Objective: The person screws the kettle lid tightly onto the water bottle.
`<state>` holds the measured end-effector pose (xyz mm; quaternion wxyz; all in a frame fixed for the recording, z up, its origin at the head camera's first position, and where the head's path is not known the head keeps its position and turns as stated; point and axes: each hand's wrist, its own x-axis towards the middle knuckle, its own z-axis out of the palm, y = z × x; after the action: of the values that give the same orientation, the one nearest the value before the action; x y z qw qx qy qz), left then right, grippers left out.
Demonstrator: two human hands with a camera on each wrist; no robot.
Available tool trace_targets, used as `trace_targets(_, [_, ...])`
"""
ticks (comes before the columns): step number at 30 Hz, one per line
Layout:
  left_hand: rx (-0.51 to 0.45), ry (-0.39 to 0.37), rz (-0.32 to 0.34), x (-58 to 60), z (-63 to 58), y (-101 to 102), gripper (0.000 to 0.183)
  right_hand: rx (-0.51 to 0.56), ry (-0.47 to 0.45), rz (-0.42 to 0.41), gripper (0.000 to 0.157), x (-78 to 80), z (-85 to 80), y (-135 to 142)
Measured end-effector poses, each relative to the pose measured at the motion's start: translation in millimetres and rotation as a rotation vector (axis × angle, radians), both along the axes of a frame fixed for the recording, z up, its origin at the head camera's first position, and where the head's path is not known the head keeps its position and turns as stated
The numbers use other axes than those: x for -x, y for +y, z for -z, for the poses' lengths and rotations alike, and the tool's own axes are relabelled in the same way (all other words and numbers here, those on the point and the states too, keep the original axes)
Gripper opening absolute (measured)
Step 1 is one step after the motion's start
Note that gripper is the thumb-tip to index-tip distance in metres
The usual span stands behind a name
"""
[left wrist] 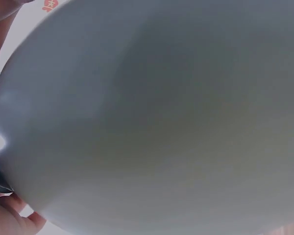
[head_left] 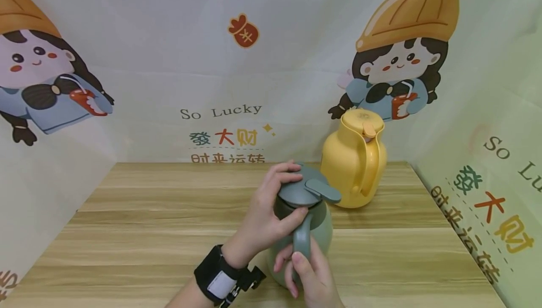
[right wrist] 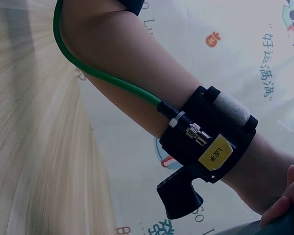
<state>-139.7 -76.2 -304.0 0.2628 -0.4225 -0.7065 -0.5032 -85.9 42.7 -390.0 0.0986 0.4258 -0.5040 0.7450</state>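
A green insulated jug (head_left: 323, 232) stands on the wooden table, its body filling most of the left wrist view. My left hand (head_left: 264, 209) grips its blue-grey lid (head_left: 296, 193), fingers over the far left side and thumb at the front near the top of the handle. A flat lever (head_left: 323, 190) on the lid points right. Lower down, my right hand (head_left: 315, 275) holds the jug's handle (head_left: 302, 237), with its thumb on the front and fingers wrapped behind. Whether the lid is loose from the neck, I cannot tell.
Behind and to the right stands a yellow jug (head_left: 353, 162) with its handle facing me. The wooden table (head_left: 148, 232) meets a printed cloth backdrop (head_left: 169, 63) at the back and sides. A black strap with a camera (head_left: 222, 275) circles my left wrist.
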Motion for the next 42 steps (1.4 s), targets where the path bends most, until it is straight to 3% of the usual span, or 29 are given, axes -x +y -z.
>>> trace_targets(4, [-0.005,0.004,0.014,-0.3,-0.3,-0.2,0.041,0.003,-0.001,-0.003,0.024,-0.1,-0.6,-0.2])
trace_targets(7, [0.0,0.008,0.013,4.8,6.2,-0.8,0.041,0.003,-0.002,-0.004,0.023,-0.2,-0.8,-0.2])
trace_targets(13, [0.072,0.051,-0.081,18.8,18.0,-3.4,0.04,-0.003,-0.015,-0.007,0.023,-0.7,-1.6,-0.2])
trace_targets(18, [0.165,0.091,-0.182,16.8,4.6,-1.4,0.05,-0.023,-0.006,0.01,0.016,-0.6,-2.7,-0.1])
trace_targets(24, [0.315,0.064,-0.306,7.5,-18.3,8.2,0.069,-0.026,-0.005,0.012,0.017,-0.3,-3.5,-0.2])
trace_targets(30, [0.503,0.04,-0.406,0.5,-34.2,23.4,0.075,-0.02,-0.013,0.001,0.02,-0.4,-5.1,-0.6])
trace_targets(36, [0.592,0.041,-0.446,-1.0,-38.2,32.8,0.066,-0.011,-0.011,0.013,0.014,-0.8,-5.5,-1.3])
trace_targets(42, [0.605,0.151,-0.489,2.7,-30.0,35.2,0.04,0.0,-0.02,0.009,0.015,-0.3,-6.2,-2.6])
